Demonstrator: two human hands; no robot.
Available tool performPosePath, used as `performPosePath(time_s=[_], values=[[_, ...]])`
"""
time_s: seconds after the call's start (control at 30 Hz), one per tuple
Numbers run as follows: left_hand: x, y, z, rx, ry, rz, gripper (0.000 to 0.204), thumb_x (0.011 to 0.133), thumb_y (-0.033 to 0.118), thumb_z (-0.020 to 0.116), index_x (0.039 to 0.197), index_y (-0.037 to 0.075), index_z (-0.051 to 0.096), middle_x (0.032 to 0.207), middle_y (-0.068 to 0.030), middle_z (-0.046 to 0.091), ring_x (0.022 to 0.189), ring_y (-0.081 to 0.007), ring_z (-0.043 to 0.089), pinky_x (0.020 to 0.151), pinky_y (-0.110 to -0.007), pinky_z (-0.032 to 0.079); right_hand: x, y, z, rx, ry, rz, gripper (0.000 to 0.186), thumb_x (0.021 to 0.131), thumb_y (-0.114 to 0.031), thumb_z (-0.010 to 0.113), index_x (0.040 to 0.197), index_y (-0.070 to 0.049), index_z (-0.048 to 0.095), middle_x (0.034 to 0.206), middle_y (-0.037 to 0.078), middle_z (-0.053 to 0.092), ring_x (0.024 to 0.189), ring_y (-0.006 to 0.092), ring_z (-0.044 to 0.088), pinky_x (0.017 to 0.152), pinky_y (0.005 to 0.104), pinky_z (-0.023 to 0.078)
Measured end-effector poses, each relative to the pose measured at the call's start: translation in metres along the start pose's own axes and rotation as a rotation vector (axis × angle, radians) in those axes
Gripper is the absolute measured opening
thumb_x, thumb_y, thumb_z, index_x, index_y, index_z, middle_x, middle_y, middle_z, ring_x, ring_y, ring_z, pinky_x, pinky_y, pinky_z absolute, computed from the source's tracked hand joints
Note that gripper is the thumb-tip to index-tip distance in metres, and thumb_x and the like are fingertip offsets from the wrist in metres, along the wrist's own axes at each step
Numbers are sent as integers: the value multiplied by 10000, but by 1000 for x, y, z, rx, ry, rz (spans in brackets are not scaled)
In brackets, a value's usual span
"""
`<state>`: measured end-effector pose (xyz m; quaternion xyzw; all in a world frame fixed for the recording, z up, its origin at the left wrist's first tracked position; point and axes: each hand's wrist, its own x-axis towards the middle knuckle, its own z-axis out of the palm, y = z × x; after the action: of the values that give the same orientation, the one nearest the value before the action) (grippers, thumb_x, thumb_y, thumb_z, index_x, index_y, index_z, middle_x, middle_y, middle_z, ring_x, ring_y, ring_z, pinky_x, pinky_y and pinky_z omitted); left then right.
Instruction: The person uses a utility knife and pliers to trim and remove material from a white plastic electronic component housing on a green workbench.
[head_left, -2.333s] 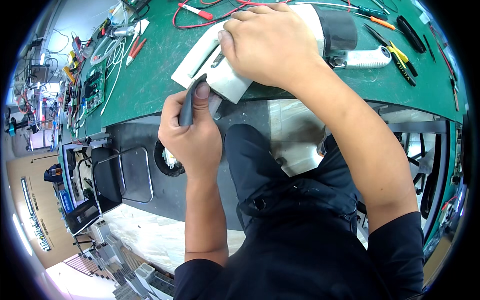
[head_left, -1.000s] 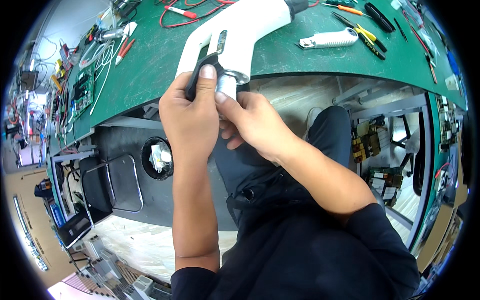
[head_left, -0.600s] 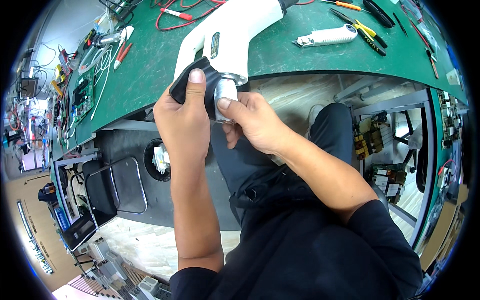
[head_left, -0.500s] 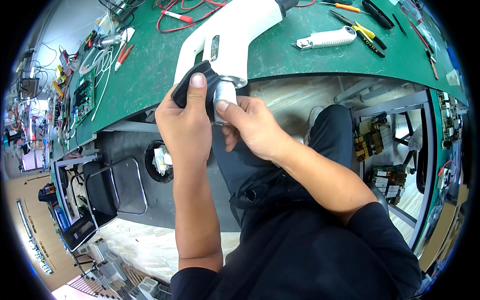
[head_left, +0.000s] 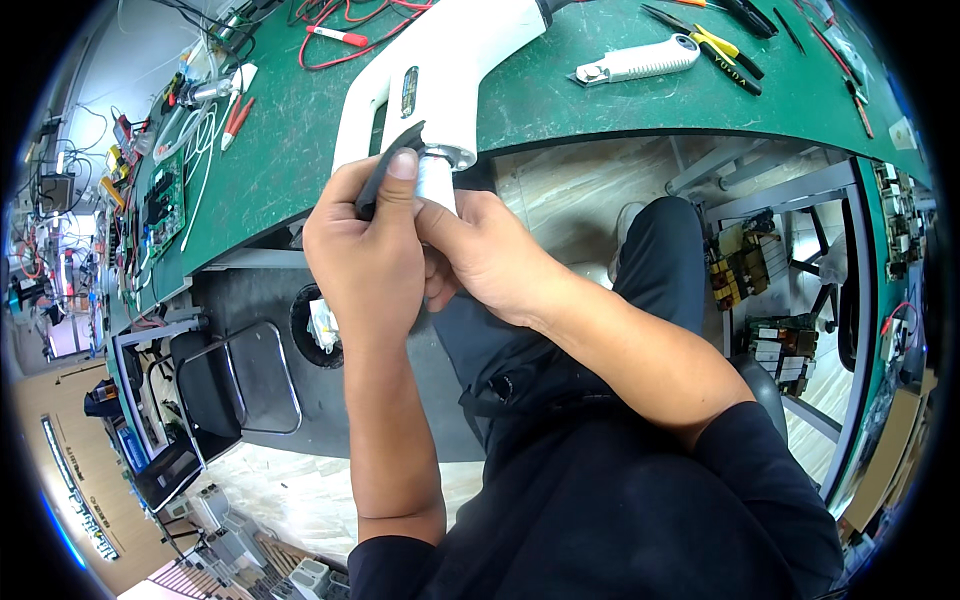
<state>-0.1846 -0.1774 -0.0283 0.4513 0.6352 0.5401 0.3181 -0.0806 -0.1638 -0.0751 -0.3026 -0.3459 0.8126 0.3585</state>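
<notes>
A white gun-shaped housing (head_left: pixel 445 85), which looks like a charging gun, lies on the green bench with its lower end over the front edge. From that end's metal ring comes a pale silvery cylinder (head_left: pixel 437 180). My left hand (head_left: pixel 365 250) is closed on a thin black flap (head_left: pixel 383 182), its thumb pressing the upper side. Turned nearly edge-on, the flap sits just left of the cylinder. My right hand (head_left: pixel 490 260) closes round the cylinder's lower part, thumb against my left hand. The fingers hide the cylinder's lower end.
Right of the housing lie a white utility knife (head_left: pixel 640 62) and yellow-black pliers (head_left: pixel 725 55). Red leads and a red-capped marker (head_left: pixel 338 36) are behind. A green circuit board (head_left: pixel 165 205) and red-handled pliers (head_left: pixel 237 122) sit at left. Below stand a bin (head_left: pixel 315 325) and a chair (head_left: pixel 215 385).
The black flap has turned from broad side to nearly edge-on. My right hand has moved left against my left hand, covering more of the cylinder. The whole view has shifted slightly.
</notes>
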Motion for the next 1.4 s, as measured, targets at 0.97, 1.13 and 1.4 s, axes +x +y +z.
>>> performPosePath(time_s=[0.97, 1.13, 1.4], values=[[-21, 2, -4, 328, 13, 561, 111, 842, 79, 697, 832, 22, 602, 775, -103, 576, 708, -234, 546, 648, -321, 441, -44, -83, -49, -655, 315, -68, 381, 866, -224, 720, 1017, 101, 590, 854, 102, 639, 728, 129, 598, 612, 280, 503], [86, 14, 38, 568, -433, 972, 297, 897, 182, 643, 1165, 55, 668, 1262, -148, 613, 1230, -341, 538, 1054, -454, 394, -41, -142, -70, -1161, 164, -71, 309, 833, -240, 735, 932, 15, 590, 768, 14, 564, 639, 84, 522, 520, 237, 439], [111, 39, 103, 1025, -980, 844, 414, 1028, 368, 376, 1012, 85, 677, 953, -121, 692, 1036, -305, 630, 1099, -496, 344, -16, -217, -82, -2008, 40, 151, 542, 721, -380, 792, 950, 81, 620, 858, 211, 647, 791, 332, 625, 700, 403, 504]])
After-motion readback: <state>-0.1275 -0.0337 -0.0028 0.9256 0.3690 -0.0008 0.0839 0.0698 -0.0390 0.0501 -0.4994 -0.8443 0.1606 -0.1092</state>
